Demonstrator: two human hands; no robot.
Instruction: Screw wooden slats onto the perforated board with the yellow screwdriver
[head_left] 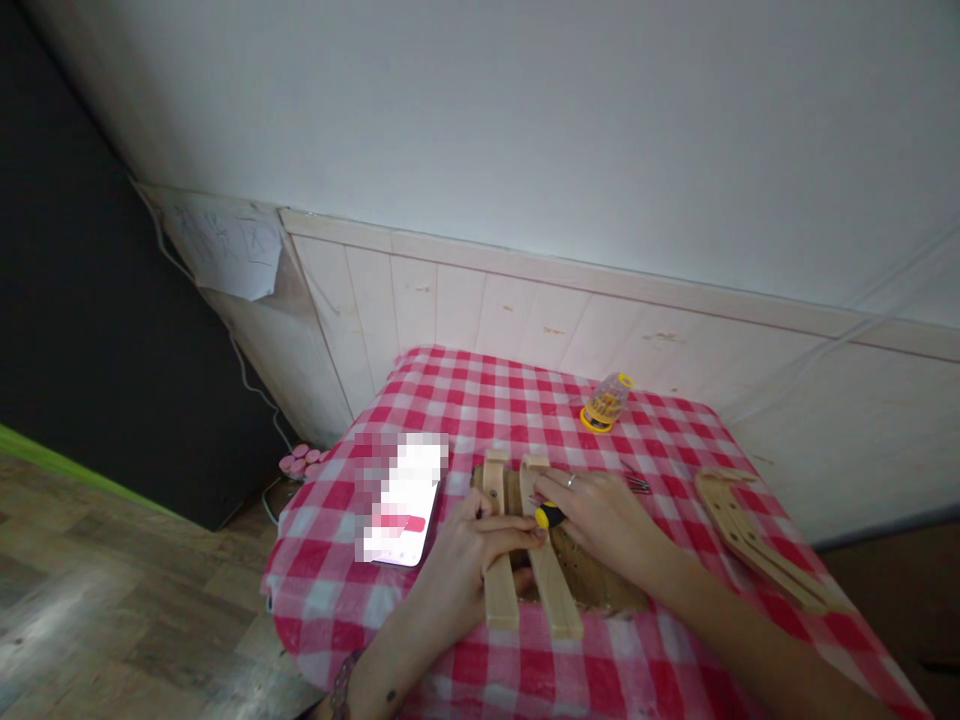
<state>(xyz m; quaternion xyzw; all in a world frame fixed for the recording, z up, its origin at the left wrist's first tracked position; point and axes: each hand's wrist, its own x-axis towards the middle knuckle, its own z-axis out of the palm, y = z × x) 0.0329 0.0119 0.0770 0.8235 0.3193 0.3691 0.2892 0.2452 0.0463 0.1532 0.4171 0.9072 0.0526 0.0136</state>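
Two pale wooden slats with curved upper ends, a left slat (501,603) and a right slat (559,603), lie side by side over a brown wooden board (600,577). My left hand (480,545) is closed round the left slat, its fingers reaching across to the right one. In my right hand (600,505) is a short screwdriver (549,515) with a yellow and black handle, held against the right slat. Its tip is hidden by my fingers. A dark screw hole or head (493,494) shows near the top of the left slat.
A lit phone (405,510) lies left of my left hand. A clear and yellow bit case (604,405) stands at the back. Thin metal pieces (637,484) and more curved wooden slats (757,545) lie to the right, on the checked tablecloth (480,395). A wall borders the far side.
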